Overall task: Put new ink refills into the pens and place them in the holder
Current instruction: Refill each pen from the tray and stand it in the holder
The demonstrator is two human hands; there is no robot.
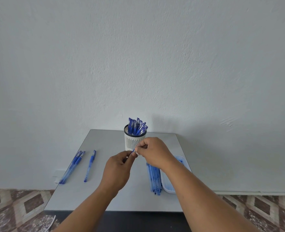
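A white slotted pen holder stands at the back middle of the grey table, filled with several blue capped pens. Just in front of it, my left hand and my right hand meet and both pinch one small blue pen part between their fingertips; most of it is hidden by the fingers. Three blue pens lie on the table's left side, one apart from the others. A bundle of blue refills lies to the right.
A white tray with blue bits sits at the table's right edge, partly under my right forearm. The table stands against a pale wall. Patterned floor tiles show on both sides, and a white cable lies at the lower left.
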